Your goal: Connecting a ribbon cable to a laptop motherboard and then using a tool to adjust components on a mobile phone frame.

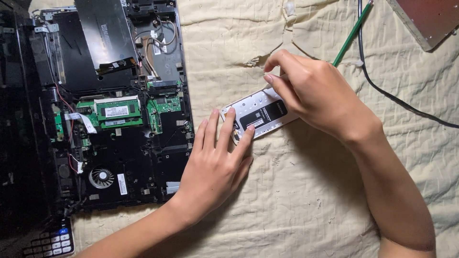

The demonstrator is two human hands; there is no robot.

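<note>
A white phone (256,114) with its back cover off lies face down on a cream cloth (296,200); a black panel fills its middle. My left hand (217,160) lies flat with its fingertips pressing the phone's near left end. From the right, my right hand (311,91) covers the phone's far end, its fingers pinched at the upper edge. Whether it grips a small tool there I cannot tell.
An opened laptop base (114,105) with a green memory module, fan and cables fills the left. A green pencil (353,32) and a black cable (382,91) lie at top right beside a reddish metal part (428,19). A calculator (55,241) sits bottom left.
</note>
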